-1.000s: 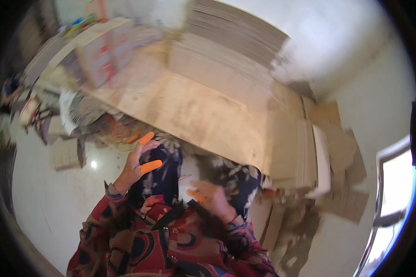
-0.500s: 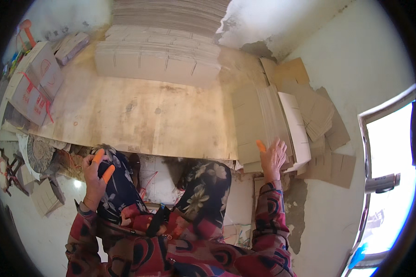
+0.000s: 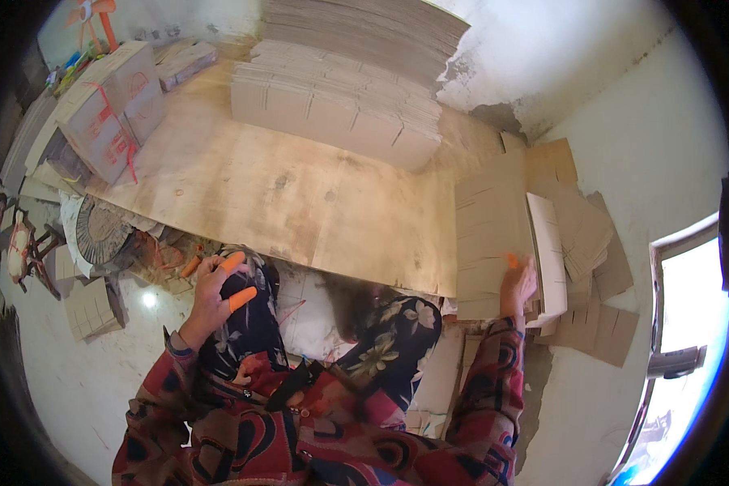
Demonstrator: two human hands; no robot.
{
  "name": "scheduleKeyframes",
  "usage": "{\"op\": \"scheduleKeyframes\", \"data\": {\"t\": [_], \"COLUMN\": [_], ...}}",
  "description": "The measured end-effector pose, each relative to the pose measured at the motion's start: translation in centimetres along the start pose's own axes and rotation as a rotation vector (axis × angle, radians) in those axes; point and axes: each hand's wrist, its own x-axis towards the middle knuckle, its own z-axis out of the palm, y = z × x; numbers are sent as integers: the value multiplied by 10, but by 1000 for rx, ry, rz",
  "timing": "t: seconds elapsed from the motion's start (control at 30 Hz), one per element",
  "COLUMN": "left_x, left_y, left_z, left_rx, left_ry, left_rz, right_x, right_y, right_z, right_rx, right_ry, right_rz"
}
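Observation:
My left hand (image 3: 212, 298) hovers over my left thigh, holding nothing. Its fingers are parted, and orange finger covers sit on two of them. My right hand (image 3: 518, 290) is at the near right edge of a pile of flat slotted cardboard sheets (image 3: 491, 219). Its fingers are bent together at the sheets' edge, with an orange cover on one digit; how many sheets lie between them is hidden. Just right of that hand, a paler slotted cardboard piece (image 3: 547, 243) leans on edge.
A wooden tabletop (image 3: 300, 194) spans the space before my knees. Bundled slotted cardboard strips (image 3: 332, 109) stand at its back. A printed carton (image 3: 113, 109) with red string stands far left. Loose cardboard sheets (image 3: 575, 227) fan out by the right wall. A small stool (image 3: 36, 251) stands left.
The view has shifted left, so the scene sits farther right. My right hand has gone from spread fingers on the pile to bent fingers at its edge. My left hand stays parted above my thigh.

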Motion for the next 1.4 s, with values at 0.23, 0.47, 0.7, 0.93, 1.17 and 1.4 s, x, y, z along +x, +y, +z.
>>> {"op": "scheduleKeyframes", "data": {"t": [0.23,0.47,0.7,0.93,1.17,1.4], "left_x": [91,257,342,381,398,375], "left_y": [-4,-6,-8,-30,-48,-7], "left_z": [2,73,168,210,213,185], "left_rx": [47,137,319,457,480,315], "left_ry": [19,3,-92,-94,-23,-194], "left_rz": [163,299,352,319,494,325], "right_x": [26,23,21,21,18,18], "right_y": [-72,-201,-223,-226,-220,-227], "right_z": [-47,-52,-16,2,5,1], "right_rx": [1111,1349,836,808,807,808], "right_ry": [90,-39,75,93,54,207], "right_rz": [226,182,52,109,181,43]}}
